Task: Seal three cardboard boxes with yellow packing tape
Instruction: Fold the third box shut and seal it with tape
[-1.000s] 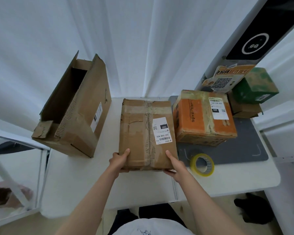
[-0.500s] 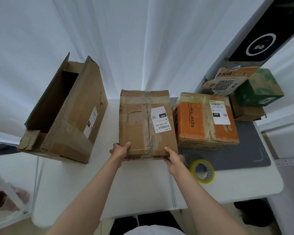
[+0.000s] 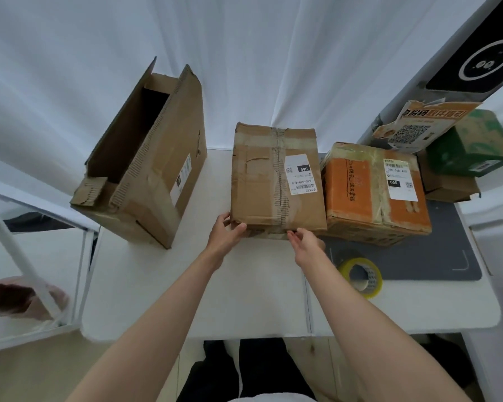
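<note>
A closed brown cardboard box (image 3: 262,187) with a white label lies flat in the middle of the white table (image 3: 244,288). My left hand (image 3: 225,232) grips its near left corner, thumb across the near face. My right hand (image 3: 305,240) hovers at the near right edge with relaxed fingers, barely touching the box. An orange box (image 3: 366,195) with yellowish tape sits directly to the right of it. A large open cardboard box (image 3: 145,161) stands on the left. The yellow tape roll (image 3: 360,277) lies on the table near my right wrist.
A grey mat (image 3: 436,256) covers the table's right part under the orange box. A green box (image 3: 471,143) sits on a small brown box (image 3: 447,187) at the back right. White curtains hang behind. A glass-topped frame (image 3: 32,256) stands left of the table.
The brown box has slid away from me toward the back of the table. My right hand has loosened from its near edge, while my left hand stays on the corner.
</note>
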